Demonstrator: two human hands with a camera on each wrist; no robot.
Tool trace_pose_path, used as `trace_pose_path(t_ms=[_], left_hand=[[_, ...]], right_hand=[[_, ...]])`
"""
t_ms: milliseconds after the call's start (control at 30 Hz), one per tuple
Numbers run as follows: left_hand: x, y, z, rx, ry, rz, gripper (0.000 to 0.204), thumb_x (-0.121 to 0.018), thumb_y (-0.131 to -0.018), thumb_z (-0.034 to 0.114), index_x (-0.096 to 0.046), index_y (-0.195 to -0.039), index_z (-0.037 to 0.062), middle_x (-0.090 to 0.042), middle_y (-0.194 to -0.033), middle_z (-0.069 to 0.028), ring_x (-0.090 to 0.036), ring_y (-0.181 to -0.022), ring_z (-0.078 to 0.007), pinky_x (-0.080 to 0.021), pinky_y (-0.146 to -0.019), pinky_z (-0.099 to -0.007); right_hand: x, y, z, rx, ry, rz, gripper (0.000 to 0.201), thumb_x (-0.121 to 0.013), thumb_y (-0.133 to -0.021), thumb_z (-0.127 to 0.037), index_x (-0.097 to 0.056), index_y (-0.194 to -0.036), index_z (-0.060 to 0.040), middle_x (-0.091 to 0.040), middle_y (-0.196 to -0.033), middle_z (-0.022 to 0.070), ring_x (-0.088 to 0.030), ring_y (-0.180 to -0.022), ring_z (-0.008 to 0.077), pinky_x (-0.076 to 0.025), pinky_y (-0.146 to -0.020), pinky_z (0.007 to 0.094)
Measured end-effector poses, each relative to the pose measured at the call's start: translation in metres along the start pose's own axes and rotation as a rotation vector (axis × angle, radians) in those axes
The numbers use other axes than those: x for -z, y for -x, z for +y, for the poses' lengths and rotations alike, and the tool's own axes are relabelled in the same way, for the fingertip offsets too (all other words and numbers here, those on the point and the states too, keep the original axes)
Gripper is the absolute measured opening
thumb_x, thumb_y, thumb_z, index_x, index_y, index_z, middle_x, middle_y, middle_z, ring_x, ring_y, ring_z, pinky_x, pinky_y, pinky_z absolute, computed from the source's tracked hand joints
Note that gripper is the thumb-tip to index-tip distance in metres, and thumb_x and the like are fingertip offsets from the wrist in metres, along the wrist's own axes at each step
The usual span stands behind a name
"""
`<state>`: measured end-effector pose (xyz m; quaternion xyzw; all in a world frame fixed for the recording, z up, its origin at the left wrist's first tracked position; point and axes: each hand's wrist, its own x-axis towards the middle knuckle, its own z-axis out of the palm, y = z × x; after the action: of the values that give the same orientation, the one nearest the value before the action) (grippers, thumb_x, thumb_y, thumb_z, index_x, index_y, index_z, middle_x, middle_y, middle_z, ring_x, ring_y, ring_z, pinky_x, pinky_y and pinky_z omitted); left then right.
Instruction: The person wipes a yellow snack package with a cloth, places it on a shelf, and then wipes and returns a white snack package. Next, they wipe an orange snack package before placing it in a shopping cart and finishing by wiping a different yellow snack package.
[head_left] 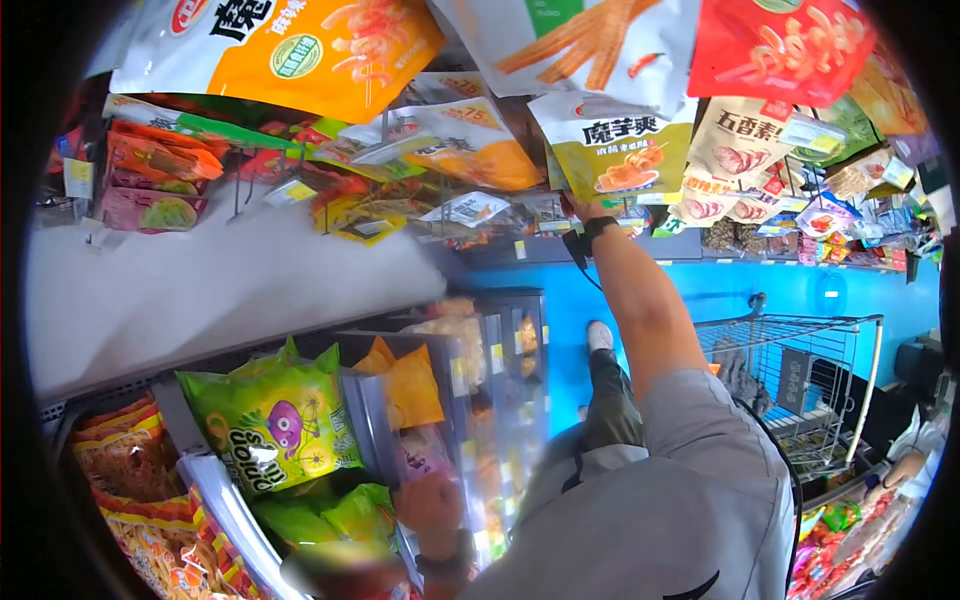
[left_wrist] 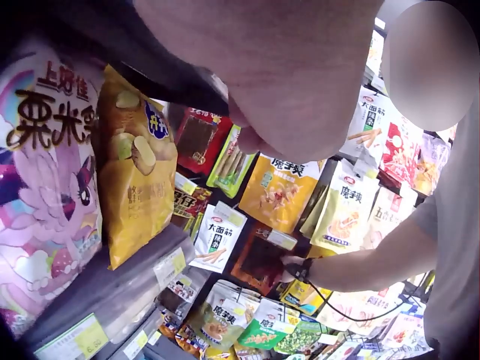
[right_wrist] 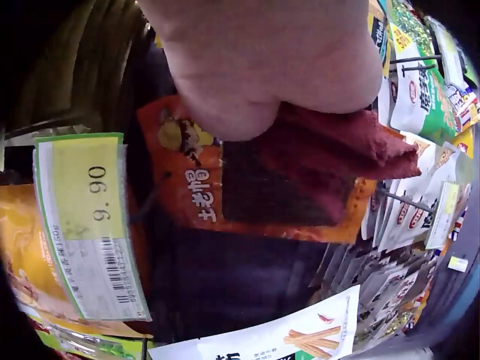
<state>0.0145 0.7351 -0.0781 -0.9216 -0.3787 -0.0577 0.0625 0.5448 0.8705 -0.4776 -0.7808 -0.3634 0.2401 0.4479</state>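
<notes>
My right hand (right_wrist: 277,60) is among the hanging snack packets and holds a dark red cloth (right_wrist: 352,150). The cloth lies across an orange packet (right_wrist: 199,202) with a dark brown middle, seen in the right wrist view. In the head view this hand (head_left: 588,208) is partly hidden behind a white and olive packet (head_left: 615,150). My left hand (head_left: 430,503), blurred, is low beside the shelf, near a green snack bag (head_left: 350,515). The left wrist view shows only the near part of that hand (left_wrist: 300,82); its fingertips are hidden.
A grey shelf (head_left: 180,280) runs along the left, with a large green bag (head_left: 275,420) and orange bags (head_left: 410,385) in bins. Large packets (head_left: 590,45) hang close overhead. A wire shopping cart (head_left: 800,370) stands to the right on the blue floor (head_left: 560,360). Price tags (right_wrist: 94,225) stick out from hooks.
</notes>
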Motion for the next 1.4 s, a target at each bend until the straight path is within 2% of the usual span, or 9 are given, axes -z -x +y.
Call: trace_pose_path(t_ms=[67, 200, 233, 433, 633, 767, 900, 1133, 1400], left_hand=[[0.005, 0.002, 0.006, -0.007, 0.003, 0.036, 0.010, -0.070, -0.083, 0.004, -0.068, -0.087, 0.0131, -0.068, -0.082, -0.0079, -0.064, -0.074, -0.0313, -0.046, -0.065, -0.0462], [0.009, 0.003, 0.011, 0.010, 0.030, 0.071, 0.009, -0.071, -0.084, 0.005, -0.070, -0.090, 0.0115, -0.068, -0.083, -0.0097, -0.064, -0.075, -0.0330, -0.047, -0.067, -0.0453], [0.009, 0.003, 0.012, 0.008, 0.042, 0.098, 0.009, -0.072, -0.085, 0.007, -0.071, -0.093, 0.0115, -0.069, -0.085, -0.0093, -0.064, -0.075, -0.0336, -0.047, -0.067, -0.0463], [0.022, -0.005, 0.034, -0.038, 0.194, 0.185, 0.017, -0.075, -0.087, 0.012, -0.075, -0.104, 0.0108, -0.075, -0.099, -0.0087, -0.068, -0.089, -0.0321, -0.049, -0.072, -0.0431], [0.016, 0.046, 0.089, -0.221, 0.712, -0.454, 0.051, -0.074, -0.100, 0.035, -0.067, -0.135, -0.0012, -0.073, -0.128, -0.0202, -0.068, -0.122, -0.0394, -0.054, -0.104, -0.0439], [-0.031, 0.107, 0.140, -0.244, 1.110, -0.792, 0.071, -0.065, -0.105, 0.055, -0.061, -0.143, -0.0050, -0.071, -0.135, -0.0192, -0.068, -0.124, -0.0272, -0.054, -0.101, -0.0389], [-0.037, 0.177, 0.179, -0.431, 1.676, -0.908, 0.084, -0.058, -0.102, 0.071, -0.060, -0.142, -0.0028, -0.068, -0.125, -0.0077, -0.061, -0.112, -0.0146, -0.051, -0.097, -0.0314], [0.023, 0.240, 0.212, -0.188, 1.239, -0.806, 0.032, -0.073, -0.102, 0.027, -0.072, -0.112, -0.0029, -0.074, -0.092, -0.0099, -0.066, -0.087, -0.0112, -0.054, -0.078, -0.0323], [0.041, 0.294, 0.283, -0.090, 1.553, -0.832, 0.021, -0.072, -0.100, 0.015, -0.068, -0.116, 0.0022, -0.072, -0.089, -0.0052, -0.066, -0.080, -0.0102, -0.054, -0.068, -0.0281]], right_hand=[[0.020, 0.000, -0.035, -0.298, 0.038, -0.286, 0.026, -0.060, -0.107, -0.026, -0.065, -0.099, -0.0022, -0.075, -0.087, 0.0193, -0.074, -0.072, 0.0312, -0.056, -0.063, 0.0406], [0.025, 0.096, -0.056, -0.151, -0.341, 0.517, 0.060, -0.064, -0.102, -0.007, -0.039, -0.156, -0.0030, -0.070, -0.094, 0.0133, -0.069, -0.065, 0.0223, -0.060, -0.055, 0.0392], [0.041, 0.134, -0.076, -0.351, -0.511, 0.438, 0.065, -0.062, -0.102, -0.008, -0.034, -0.160, -0.0055, -0.068, -0.092, 0.0122, -0.067, -0.063, 0.0211, -0.060, -0.055, 0.0392], [0.061, 0.354, -0.041, -0.621, -0.996, 0.317, 0.007, -0.051, -0.104, -0.003, -0.052, -0.112, -0.0029, -0.068, -0.075, 0.0158, -0.070, -0.055, 0.0299, -0.057, -0.046, 0.0407], [0.129, 0.548, -0.138, -0.596, -1.522, -0.121, 0.037, -0.048, -0.111, -0.025, -0.057, -0.136, 0.0004, -0.070, -0.128, 0.0240, -0.073, -0.109, 0.0361, -0.063, -0.088, 0.0509], [0.178, 0.640, -0.249, -0.560, -1.762, -0.137, 0.046, -0.052, -0.111, -0.036, -0.058, -0.139, -0.0007, -0.070, -0.134, 0.0189, -0.069, -0.121, 0.0330, -0.054, -0.107, 0.0486], [0.181, 0.714, -0.240, -0.459, -1.708, -0.120, 0.053, -0.056, -0.109, -0.044, -0.058, -0.141, -0.0018, -0.069, -0.137, 0.0168, -0.067, -0.123, 0.0320, -0.049, -0.111, 0.0475], [0.178, 0.794, -0.232, -0.469, -1.754, -0.101, 0.045, -0.058, -0.109, -0.049, -0.059, -0.133, -0.0105, -0.066, -0.135, 0.0107, -0.065, -0.125, 0.0306, -0.051, -0.108, 0.0468], [0.222, 0.865, -0.172, -0.309, -1.427, -0.215, 0.064, -0.056, -0.109, -0.056, -0.052, -0.151, -0.0079, -0.062, -0.145, 0.0074, -0.064, -0.123, 0.0212, -0.052, -0.106, 0.0427]])
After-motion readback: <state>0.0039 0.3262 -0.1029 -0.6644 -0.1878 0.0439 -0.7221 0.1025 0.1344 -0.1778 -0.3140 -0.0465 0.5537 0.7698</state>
